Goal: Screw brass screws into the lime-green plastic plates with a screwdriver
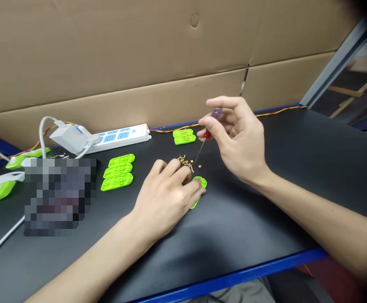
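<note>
My right hand (245, 145) grips a screwdriver (216, 112) by its purple and red handle, thumb pressed against it and index finger curved over the top. The thin shaft slants down, its tip just beside some small brass parts (186, 162) near the middle of the tabletop (303, 168). My left hand (164, 195) is palm down with its fingers bent. Its thumb and a fingertip lie over a green shell (204, 182), partly hidden, between the brass parts and the near edge; I cannot tell whether I am pinching it or only pressing.

Beyond the brass parts, toward the far edge, two green shells with brass bits in them (184, 138) lie side by side. Three more green shells (117, 176) sit in a row to the left of my left hand. A white power strip (123, 136) runs along the far edge, and a blurred dark object (60, 198) lies toward the left edge.
</note>
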A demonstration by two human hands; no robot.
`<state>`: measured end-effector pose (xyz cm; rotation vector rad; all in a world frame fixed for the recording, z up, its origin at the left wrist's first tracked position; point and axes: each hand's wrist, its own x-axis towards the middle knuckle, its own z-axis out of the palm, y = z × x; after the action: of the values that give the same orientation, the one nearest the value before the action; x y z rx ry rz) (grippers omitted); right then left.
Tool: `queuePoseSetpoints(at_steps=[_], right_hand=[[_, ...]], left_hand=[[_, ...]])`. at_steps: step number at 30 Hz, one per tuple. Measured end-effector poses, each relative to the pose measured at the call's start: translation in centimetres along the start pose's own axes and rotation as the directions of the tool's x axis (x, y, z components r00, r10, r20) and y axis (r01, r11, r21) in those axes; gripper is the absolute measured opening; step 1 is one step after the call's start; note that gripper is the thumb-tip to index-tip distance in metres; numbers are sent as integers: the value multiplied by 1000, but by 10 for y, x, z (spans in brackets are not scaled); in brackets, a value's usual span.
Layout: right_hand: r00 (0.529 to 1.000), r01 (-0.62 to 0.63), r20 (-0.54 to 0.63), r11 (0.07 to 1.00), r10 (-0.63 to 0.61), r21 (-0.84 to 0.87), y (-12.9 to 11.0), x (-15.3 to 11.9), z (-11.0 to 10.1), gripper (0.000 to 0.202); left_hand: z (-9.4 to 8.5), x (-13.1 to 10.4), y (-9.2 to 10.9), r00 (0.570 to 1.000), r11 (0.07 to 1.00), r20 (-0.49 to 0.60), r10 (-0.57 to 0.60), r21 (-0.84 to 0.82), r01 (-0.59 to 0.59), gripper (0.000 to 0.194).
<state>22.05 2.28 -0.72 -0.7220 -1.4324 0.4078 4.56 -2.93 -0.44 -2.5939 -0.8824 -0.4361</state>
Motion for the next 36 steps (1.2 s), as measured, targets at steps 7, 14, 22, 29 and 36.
queuePoseSetpoints(at_steps=[7, 14, 22, 29, 36], right_hand=[[1000, -26, 2, 1000, 26, 10, -5, -1, 0, 21], [1000, -24, -9, 999, 24, 22, -6, 0, 0, 22], [1000, -4, 5, 1000, 4, -17, -10, -1, 0, 21], [1000, -4, 12, 1000, 4, -19, -11, -2, 1, 20], [1000, -6, 27, 1000, 7, -12, -12, -2, 1, 19]], left_hand=[[-1, 0, 6, 997, 998, 70, -36, -45, 39, 29], [0, -1, 7, 974, 974, 179, -141, -149, 169, 19], [0, -1, 1, 947, 913, 239, -215, -296, 281, 9], [-2, -2, 0, 959, 939, 221, -176, -255, 230, 12], [-4, 0, 0, 967, 965, 218, -131, -194, 175, 20]])
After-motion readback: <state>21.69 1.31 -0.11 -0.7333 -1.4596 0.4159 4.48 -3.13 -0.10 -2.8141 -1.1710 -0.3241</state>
